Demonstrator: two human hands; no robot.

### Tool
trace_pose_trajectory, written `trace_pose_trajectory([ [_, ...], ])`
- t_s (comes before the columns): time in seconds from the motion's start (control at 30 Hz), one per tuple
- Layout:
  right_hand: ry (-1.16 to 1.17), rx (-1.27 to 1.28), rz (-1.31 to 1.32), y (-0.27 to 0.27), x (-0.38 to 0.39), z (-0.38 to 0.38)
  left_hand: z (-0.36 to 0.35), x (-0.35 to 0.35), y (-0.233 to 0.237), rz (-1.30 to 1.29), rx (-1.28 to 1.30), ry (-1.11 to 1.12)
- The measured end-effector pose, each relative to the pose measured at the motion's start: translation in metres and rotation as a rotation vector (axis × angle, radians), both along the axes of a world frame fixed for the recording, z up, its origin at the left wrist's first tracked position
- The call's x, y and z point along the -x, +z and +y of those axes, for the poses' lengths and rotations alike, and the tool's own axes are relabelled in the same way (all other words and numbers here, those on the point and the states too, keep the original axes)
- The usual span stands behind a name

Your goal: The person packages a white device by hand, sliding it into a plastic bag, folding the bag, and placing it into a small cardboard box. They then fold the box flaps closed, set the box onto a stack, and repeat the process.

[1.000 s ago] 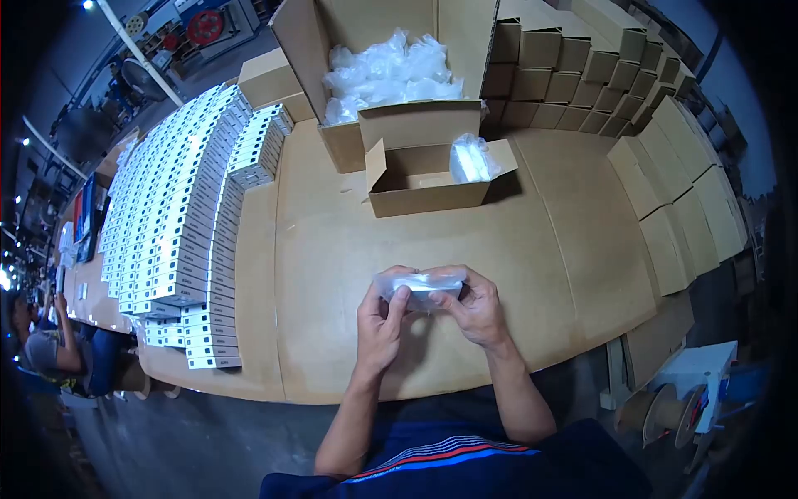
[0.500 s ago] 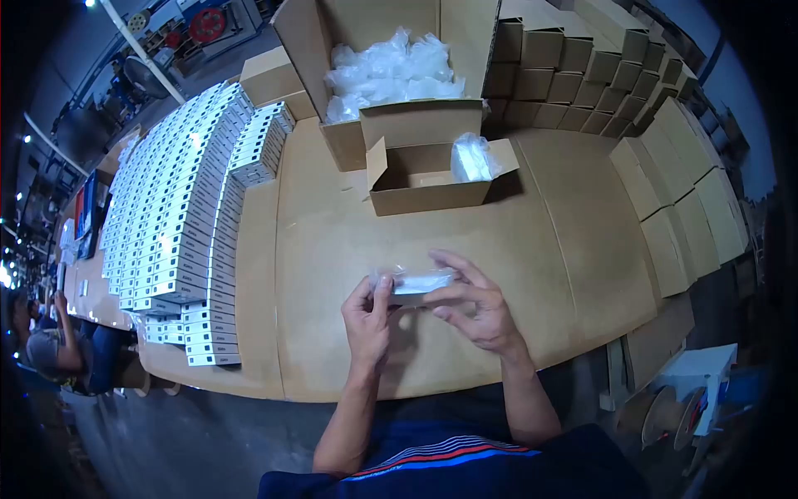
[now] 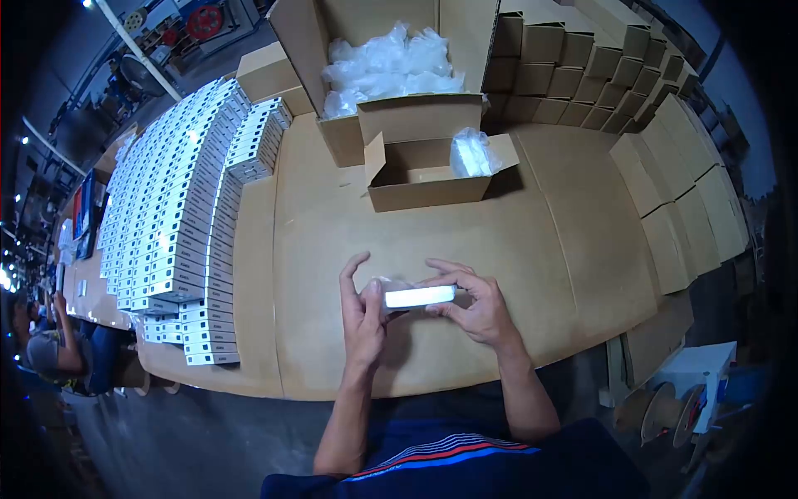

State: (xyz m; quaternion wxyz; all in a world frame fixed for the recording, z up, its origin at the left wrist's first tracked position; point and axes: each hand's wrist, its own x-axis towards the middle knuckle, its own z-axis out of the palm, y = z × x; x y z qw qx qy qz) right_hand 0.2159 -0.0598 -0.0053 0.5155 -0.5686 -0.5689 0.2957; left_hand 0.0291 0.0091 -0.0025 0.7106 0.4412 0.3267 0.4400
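A small white box (image 3: pixel 420 297), with clear plastic film at its left end, is held level between my two hands above the table. My left hand (image 3: pixel 362 328) pinches the left end with the thumb while its index finger points up, off the box. At the other end, the thumb and fingers of my right hand (image 3: pixel 484 312) close on the box. Beyond them stands an open cardboard carton (image 3: pixel 428 197), its flaps raised, with a plastic-wrapped white item (image 3: pixel 474 155) at its right end.
Rows of stacked small white boxes (image 3: pixel 174 191) cover the table's left side. A large cardboard box (image 3: pixel 341 141) at the back holds crumpled clear plastic bags (image 3: pixel 391 71). Brown cartons (image 3: pixel 540 79) are stacked at the back right, more cartons (image 3: pixel 677 191) along the right edge. A person (image 3: pixel 62 345) sits far left.
The white box has turned so its bright, plain side faces me. My left index finger has lifted away, and my right fingers have closed in on the right end.
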Motion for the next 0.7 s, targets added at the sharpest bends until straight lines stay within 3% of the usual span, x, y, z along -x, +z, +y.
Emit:
trace_pose_trajectory([
  [0.2,0.017,-0.058,-0.132,0.01,-0.006,0.003,0.008,0.01,-0.004,0.279,-0.425,-0.194],
  [0.4,-0.067,-0.151,-0.522,0.039,-0.011,0.001,0.015,0.009,0.005,0.327,-0.363,-0.171],
  [0.57,0.107,-0.207,-0.789,0.067,-0.018,0.004,0.025,0.003,0.013,0.325,-0.353,-0.228],
  [0.7,0.172,-0.265,-0.822,0.08,-0.032,0.017,0.036,-0.003,0.013,0.306,-0.402,-0.23],
])
